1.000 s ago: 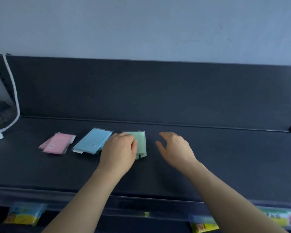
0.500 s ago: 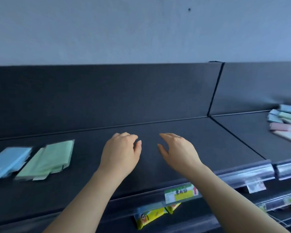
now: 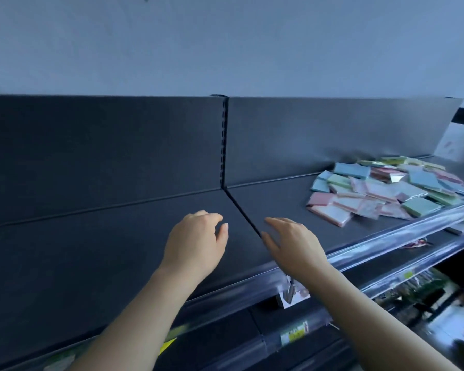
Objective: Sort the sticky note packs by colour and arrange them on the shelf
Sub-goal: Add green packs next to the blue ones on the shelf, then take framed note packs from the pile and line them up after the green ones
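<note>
Change since earlier: the view has swung right along the shelf (image 3: pixel 91 250); the blue and green packs seen at its left half a second ago are out of view, and the mixed pile, then only a sliver at the right edge, now shows almost whole. Both hands stay empty and side by side.
Left hand (image 3: pixel 196 242): hovers over the left shelf section near its front edge, just left of the seam (image 3: pixel 241 212); fingers loosely curled, holding nothing.
Right hand (image 3: pixel 292 245): over the right section, just right of the seam near the front edge; fingers relaxed and a little spread, holding nothing.
Sticky note packs (image 3: pixel 386 191): a loose heap of pink, blue and green packs on the right section, towards its right end, reaching from the back panel (image 3: pixel 105 145) to the front edge; well apart from both hands.
Pile details: a pink pack (image 3: pixel 330 214) lies at the near left corner of the heap, a green pack (image 3: pixel 421 206) by the front edge, a blue pack (image 3: pixel 351 170) at the back left.
Front rail (image 3: pixel 386 236): clear strip along the shelf's front edge; a paper tag (image 3: pixel 292 295) hangs from it under the right wrist.
Below: lower shelves with blurred goods, too unclear to name.
</note>
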Tool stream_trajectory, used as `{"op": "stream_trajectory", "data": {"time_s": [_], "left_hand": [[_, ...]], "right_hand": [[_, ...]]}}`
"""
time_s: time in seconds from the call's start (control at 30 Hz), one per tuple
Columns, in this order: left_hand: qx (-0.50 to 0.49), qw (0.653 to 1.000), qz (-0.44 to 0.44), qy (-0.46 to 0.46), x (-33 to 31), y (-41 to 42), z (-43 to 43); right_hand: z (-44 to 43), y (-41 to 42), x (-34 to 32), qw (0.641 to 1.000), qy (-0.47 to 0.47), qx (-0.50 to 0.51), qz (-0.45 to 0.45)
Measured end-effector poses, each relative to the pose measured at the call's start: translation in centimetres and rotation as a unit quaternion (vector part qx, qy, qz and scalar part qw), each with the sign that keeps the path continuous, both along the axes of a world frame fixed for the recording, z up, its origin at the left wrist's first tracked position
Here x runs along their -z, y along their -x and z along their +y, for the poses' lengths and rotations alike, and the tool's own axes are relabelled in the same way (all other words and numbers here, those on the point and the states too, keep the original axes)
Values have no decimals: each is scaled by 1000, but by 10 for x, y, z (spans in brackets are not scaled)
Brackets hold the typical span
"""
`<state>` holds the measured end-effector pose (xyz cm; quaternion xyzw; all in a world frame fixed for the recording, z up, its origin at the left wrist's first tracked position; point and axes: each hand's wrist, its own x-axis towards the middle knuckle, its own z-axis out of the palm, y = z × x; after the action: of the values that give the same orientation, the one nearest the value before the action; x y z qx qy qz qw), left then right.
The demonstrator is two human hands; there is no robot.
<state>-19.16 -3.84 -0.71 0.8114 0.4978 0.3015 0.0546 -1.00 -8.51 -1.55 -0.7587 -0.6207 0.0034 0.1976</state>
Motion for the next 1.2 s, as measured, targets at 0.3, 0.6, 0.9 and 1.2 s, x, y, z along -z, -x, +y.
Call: {"op": "stream_trajectory", "data": {"time_s": [0.3,0.6,0.9,1.2], "left_hand": [[60,997,35,36,2,-129,44],[114,987,80,78,8,-230,93],[112,974,134,147,21,-294,101],[-14,979,148,137,27,-308,98]], "right_hand": [[11,-127,4,996,-3,85,28],[36,-214,5,985,14,160,60],[70,-297,13,993,19,108,39],[110,-342,19,991,16,-71,-109]]}}
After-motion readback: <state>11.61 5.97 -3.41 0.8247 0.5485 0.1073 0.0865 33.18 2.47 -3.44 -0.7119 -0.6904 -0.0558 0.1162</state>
